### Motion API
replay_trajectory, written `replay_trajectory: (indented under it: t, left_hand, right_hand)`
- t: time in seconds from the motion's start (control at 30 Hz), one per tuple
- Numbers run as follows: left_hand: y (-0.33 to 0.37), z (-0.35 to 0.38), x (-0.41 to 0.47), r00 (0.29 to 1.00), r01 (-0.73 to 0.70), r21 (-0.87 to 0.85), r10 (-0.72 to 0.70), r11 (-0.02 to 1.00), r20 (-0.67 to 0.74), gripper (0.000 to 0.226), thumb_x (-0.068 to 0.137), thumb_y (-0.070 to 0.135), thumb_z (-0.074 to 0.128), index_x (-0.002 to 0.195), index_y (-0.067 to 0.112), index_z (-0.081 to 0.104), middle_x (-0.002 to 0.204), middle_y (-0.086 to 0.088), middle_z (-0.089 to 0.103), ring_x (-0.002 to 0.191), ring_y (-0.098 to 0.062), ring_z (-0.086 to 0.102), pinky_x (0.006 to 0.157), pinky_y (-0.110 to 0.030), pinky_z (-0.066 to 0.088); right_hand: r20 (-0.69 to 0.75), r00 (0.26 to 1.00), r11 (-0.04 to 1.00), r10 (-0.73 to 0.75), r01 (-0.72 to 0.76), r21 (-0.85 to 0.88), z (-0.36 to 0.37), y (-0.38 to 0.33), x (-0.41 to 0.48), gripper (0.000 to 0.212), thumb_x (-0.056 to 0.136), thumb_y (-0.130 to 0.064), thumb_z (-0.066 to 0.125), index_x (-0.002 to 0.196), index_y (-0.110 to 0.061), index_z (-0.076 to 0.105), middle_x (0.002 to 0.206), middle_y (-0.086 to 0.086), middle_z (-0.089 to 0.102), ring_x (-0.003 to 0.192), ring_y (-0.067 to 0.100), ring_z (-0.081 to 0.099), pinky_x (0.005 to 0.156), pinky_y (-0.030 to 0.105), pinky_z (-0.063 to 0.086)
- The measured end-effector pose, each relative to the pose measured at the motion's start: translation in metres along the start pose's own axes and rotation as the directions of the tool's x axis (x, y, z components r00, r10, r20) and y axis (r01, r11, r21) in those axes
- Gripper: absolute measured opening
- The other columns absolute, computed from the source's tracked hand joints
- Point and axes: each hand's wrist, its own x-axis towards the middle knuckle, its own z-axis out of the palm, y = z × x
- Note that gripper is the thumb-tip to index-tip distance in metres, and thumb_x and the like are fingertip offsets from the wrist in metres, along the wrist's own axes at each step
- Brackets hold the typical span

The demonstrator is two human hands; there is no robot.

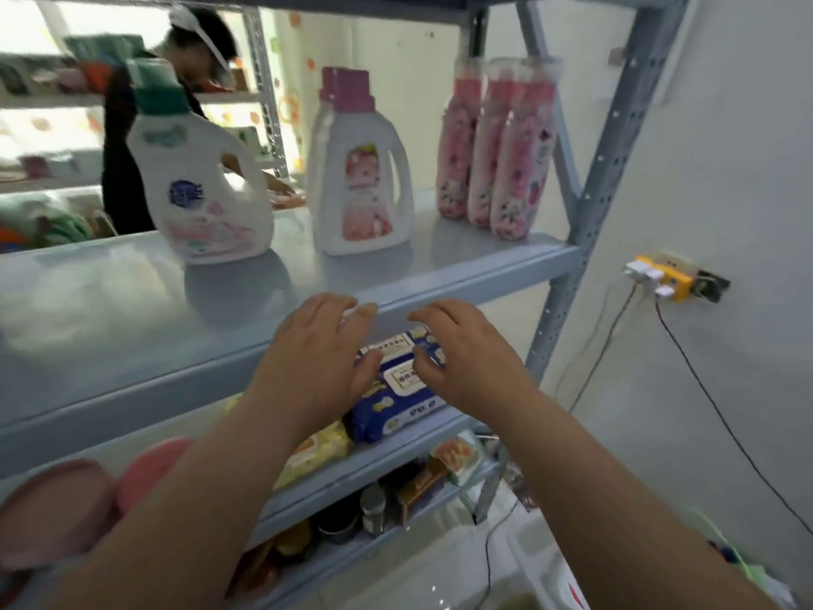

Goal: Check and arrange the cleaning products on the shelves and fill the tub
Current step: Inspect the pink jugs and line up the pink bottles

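Two blue wipe packs (402, 391) lie stacked on the second shelf (396, 451) of a grey-blue metal rack. My left hand (316, 358) rests on their left side, thumb touching the top pack. My right hand (466, 354) rests on the right side, fingers spread over the rear pack. On the shelf above (440, 284) stand a white detergent bottle with a green cap (206, 191), tilted, a white bottle with a pink cap (360, 182) and three slim pink bottles (497, 147).
A yellow pack (316, 455) lies left of the blue ones, and pink round items (145, 468) sit further left. Jars and boxes (374, 508) fill the lower shelf. A person (145, 125) works behind the rack. A wall socket (660, 279) with cables hangs at the right.
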Motion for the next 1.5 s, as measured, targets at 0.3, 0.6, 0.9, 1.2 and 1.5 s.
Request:
replay_trajectory:
  t: [0.3,0.6,0.9,1.2,1.5]
  left_hand:
    - [-0.040,0.003,0.044,0.901,0.252,0.104,-0.273,0.962,0.337,0.067,0.094,0.069,0.016,0.147,0.035,0.037,0.148,-0.002,0.041,0.137,-0.029,0.039,0.111,-0.048,0.035]
    - [-0.059,0.004,0.141,0.796,0.605,-0.317,-0.568,0.731,0.210,0.087,0.090,0.050,0.067,0.158,0.027,0.017,0.158,-0.008,0.029,0.140,-0.031,0.043,0.110,-0.044,0.039]
    - [-0.075,0.023,0.183,0.758,0.523,-0.709,-0.639,0.473,0.133,0.064,0.074,0.031,0.089,0.126,0.025,0.051,0.105,0.017,0.061,0.099,-0.007,0.064,0.066,-0.015,0.045]
    - [-0.057,0.015,0.164,0.763,0.574,-0.623,-0.623,0.531,0.172,0.073,0.070,0.044,0.089,0.128,0.026,0.049,0.112,0.010,0.062,0.099,-0.014,0.062,0.081,-0.035,0.053]
    - [-0.039,-0.015,0.095,0.818,0.517,-0.687,-0.530,0.511,0.222,0.071,0.073,0.041,0.087,0.130,0.031,0.046,0.120,0.010,0.062,0.102,-0.010,0.062,0.075,-0.025,0.052]
  right_hand:
    - [0.267,0.963,0.999,0.044,-0.044,-0.005,0.016,0.023,0.094,0.046,0.101,-0.041,0.055,0.144,-0.022,0.053,0.142,0.002,0.054,0.128,0.022,0.051,0.107,0.039,0.043]
    - [0.370,0.929,1.000,-0.006,0.000,0.016,0.029,0.075,0.156,0.040,0.098,-0.047,0.055,0.130,-0.023,0.062,0.127,0.001,0.060,0.117,0.022,0.054,0.098,0.033,0.045]
    - [0.261,0.965,0.981,0.023,-0.072,0.180,0.031,0.083,0.152,0.041,0.097,-0.041,0.055,0.136,-0.026,0.057,0.127,-0.002,0.058,0.115,0.018,0.053,0.090,0.031,0.047]
    - [0.072,0.955,0.826,0.289,-0.287,0.486,0.024,0.083,0.153,0.067,0.092,-0.046,0.069,0.149,-0.025,0.041,0.135,0.000,0.048,0.123,0.017,0.048,0.103,0.038,0.045]
    - [0.256,0.929,0.588,0.267,-0.368,0.721,0.004,0.048,0.136,0.071,0.081,-0.066,0.066,0.140,-0.039,0.037,0.119,-0.018,0.061,0.109,0.006,0.062,0.090,0.032,0.053]
